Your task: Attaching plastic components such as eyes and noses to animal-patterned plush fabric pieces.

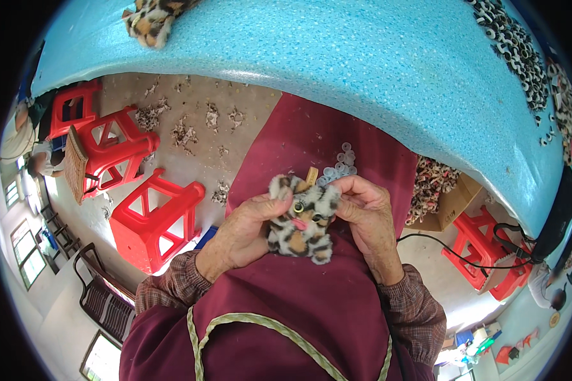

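Note:
A small leopard-print plush toy is held upright over my lap, with yellow-green eyes, a pink mouth and a yellowish tag loop at its top. My left hand grips its left side, the thumb pressed near the ear and eye. With thumb and fingertips my right hand pinches the toy's upper right corner by the other ear. Just beyond the toy, several small translucent plastic discs lie on the maroon apron spread over my lap.
Ahead curves a blue speckled table, with another leopard-print plush piece and a heap of small black-and-white parts. A cardboard box of fabric pieces stands at right. Red stools and fabric scraps are on the floor.

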Action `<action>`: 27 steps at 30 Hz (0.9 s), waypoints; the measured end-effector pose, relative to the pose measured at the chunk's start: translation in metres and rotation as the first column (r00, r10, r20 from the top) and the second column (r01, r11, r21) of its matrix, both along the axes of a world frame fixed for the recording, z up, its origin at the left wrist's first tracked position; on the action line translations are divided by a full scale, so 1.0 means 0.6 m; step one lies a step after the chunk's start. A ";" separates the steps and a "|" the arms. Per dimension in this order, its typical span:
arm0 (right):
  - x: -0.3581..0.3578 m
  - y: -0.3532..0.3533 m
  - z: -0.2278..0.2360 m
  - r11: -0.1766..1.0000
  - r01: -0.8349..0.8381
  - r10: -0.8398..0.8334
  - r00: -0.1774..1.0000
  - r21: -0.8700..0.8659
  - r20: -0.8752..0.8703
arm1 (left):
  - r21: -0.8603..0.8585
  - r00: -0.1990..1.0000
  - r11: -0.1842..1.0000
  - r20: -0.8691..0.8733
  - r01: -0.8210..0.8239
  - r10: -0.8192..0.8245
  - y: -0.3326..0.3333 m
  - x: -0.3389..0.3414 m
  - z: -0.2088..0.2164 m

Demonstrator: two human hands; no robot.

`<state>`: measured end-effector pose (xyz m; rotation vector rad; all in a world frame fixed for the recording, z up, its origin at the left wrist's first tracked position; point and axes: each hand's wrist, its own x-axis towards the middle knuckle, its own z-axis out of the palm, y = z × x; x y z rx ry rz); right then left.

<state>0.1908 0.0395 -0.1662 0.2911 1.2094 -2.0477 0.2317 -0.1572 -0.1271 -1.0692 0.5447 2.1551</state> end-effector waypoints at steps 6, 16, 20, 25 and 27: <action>0.003 0.006 0.001 1.000 0.008 -0.008 1.000 -0.003 -0.004 | 0.147 0.999 0.988 -0.034 0.041 -0.036 0.004 0.008 -0.002; 0.009 0.009 0.008 0.999 -0.017 0.016 1.000 -0.049 -0.009 | 0.201 0.998 0.979 -0.043 -0.033 0.042 0.007 0.023 -0.006; 0.010 0.010 0.006 0.998 -0.015 0.007 0.994 -0.067 -0.110 | 0.291 0.975 0.956 -0.222 0.042 0.025 0.002 0.030 -0.011; 0.005 0.012 -0.002 0.998 -0.007 0.002 0.997 -0.062 -0.078 | 0.288 0.977 0.957 -0.211 0.034 0.029 0.008 0.027 -0.002; -0.007 0.010 0.002 0.999 -0.011 0.008 0.998 -0.044 -0.065 | 0.222 0.979 0.969 -0.193 0.106 -0.063 0.012 0.022 0.007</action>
